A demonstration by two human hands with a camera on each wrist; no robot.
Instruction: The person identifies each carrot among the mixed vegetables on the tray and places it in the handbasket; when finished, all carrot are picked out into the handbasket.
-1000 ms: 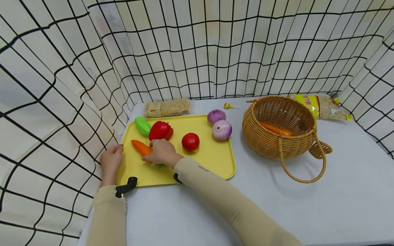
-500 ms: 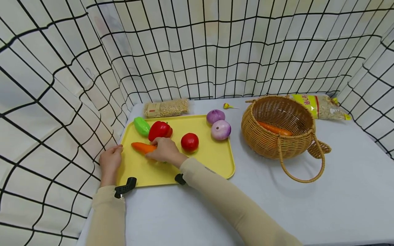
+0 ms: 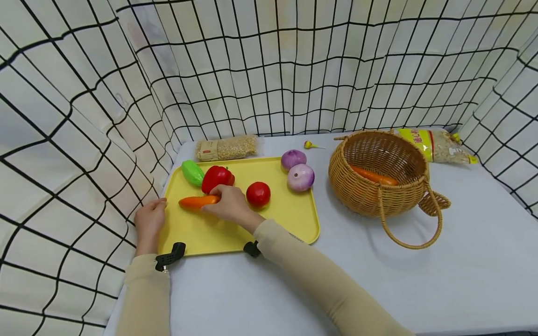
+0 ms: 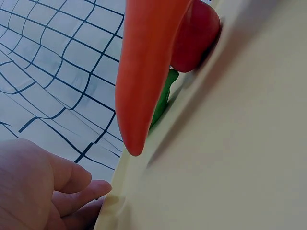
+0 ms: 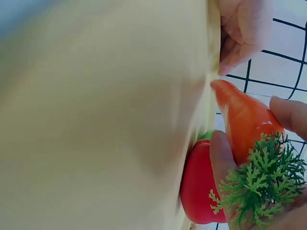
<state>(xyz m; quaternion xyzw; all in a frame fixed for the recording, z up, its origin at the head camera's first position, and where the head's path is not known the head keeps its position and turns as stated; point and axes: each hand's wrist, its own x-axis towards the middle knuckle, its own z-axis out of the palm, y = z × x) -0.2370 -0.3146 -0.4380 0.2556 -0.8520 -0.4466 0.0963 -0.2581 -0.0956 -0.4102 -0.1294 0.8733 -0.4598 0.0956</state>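
In the head view my right hand (image 3: pixel 230 204) grips the leafy end of an orange carrot (image 3: pixel 197 201) over the left part of a yellow tray (image 3: pixel 269 233). Green leaves (image 5: pixel 264 182) stick out between thumb and fingers in the right wrist view. The left wrist view has the carrot (image 4: pixel 148 72) held just above the tray, tip down-left. My left hand (image 3: pixel 150 221) rests against the tray's left rim, fingertips touching it. A red bell pepper (image 3: pixel 217 179) and a green vegetable (image 3: pixel 193 173) lie behind the carrot. To the right of my right hand is a tomato (image 3: pixel 258 194).
Two purple onions (image 3: pixel 300 177) lie at the tray's right edge. Farther right stands a wicker basket (image 3: pixel 357 196) with a carrot (image 3: pixel 374 176) inside. Bags of grain (image 3: pixel 229 147) and a yellow bag (image 3: pixel 437 144) lie along the back, before a black-lined net wall (image 3: pixel 273 70).
My right hand has moved slightly to the right and brought the carrot round from slanting to nearly level in the head view. The left hand stays at the tray's rim.
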